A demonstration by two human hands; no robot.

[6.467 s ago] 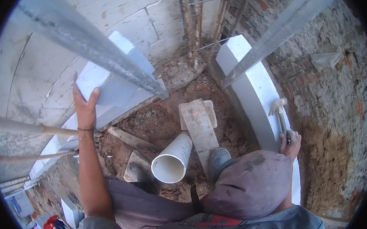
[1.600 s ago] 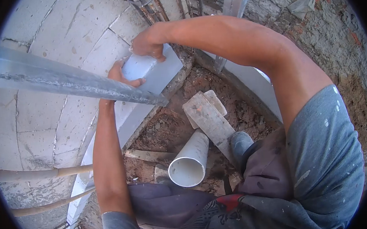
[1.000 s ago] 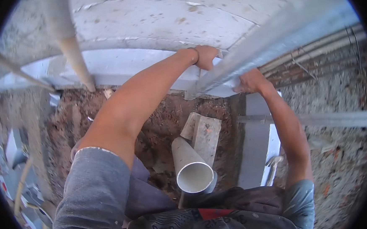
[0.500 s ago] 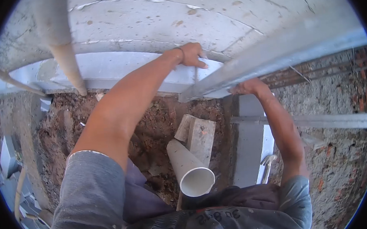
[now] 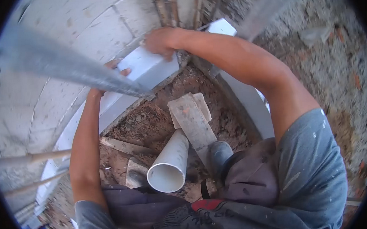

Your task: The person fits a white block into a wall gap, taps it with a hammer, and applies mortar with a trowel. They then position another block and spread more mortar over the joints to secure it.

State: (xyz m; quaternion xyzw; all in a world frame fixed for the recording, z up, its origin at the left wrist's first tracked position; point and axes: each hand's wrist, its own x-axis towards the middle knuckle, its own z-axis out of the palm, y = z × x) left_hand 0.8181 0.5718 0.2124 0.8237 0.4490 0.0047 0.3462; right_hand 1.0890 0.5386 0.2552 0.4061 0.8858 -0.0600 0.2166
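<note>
A white block (image 5: 157, 70) lies at the end of a row of pale blocks along the foot of the block wall (image 5: 90, 28). My right hand (image 5: 161, 42) rests on the block's far end, with its fingers bent down over the edge. On the near part of the row is my left hand (image 5: 115, 70), its fingers apart on the top face and partly hidden behind a grey metal bar (image 5: 84, 68). The bar slants down to the row's inner edge between my hands and me.
A white pipe (image 5: 166, 170) lies on the soil beside a flat board (image 5: 194, 122). Another pale block row (image 5: 248, 102) runs down the right side. Poles (image 5: 30, 158) cross the left edge. A rough wall (image 5: 327, 63) stands at the right.
The view has turned right toward the corner. The bar now appears left of centre. My right hand has come onto the block's end, and my left hand is behind the bar.
</note>
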